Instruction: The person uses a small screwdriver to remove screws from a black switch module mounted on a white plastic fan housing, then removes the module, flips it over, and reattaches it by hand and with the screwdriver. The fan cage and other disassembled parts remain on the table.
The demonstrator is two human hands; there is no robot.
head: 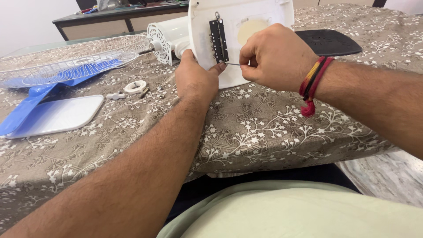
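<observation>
Pale green lap at the bench [264, 132] edge, left hand [194, 79] steadying the upright white fan base [264, 13], right hand [275, 57] pinching a thin metal pin [232, 64] beside its black hinge strip [219, 40], fan grille [70, 59] lying left

Two hands [194, 79], one white fan body [240, 26], one wire grille [66, 57], one blue blade [31, 103], one white plate [57, 115]

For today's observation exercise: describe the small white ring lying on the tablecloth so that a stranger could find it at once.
Start at the wire fan guard lying flat at the table's far left, over the blue fan blades. Just beyond its near right edge, on the floral tablecloth, lies the white ring. Unlike the small white winged piece and dark screws beside it, it is round with an open centre.
</observation>
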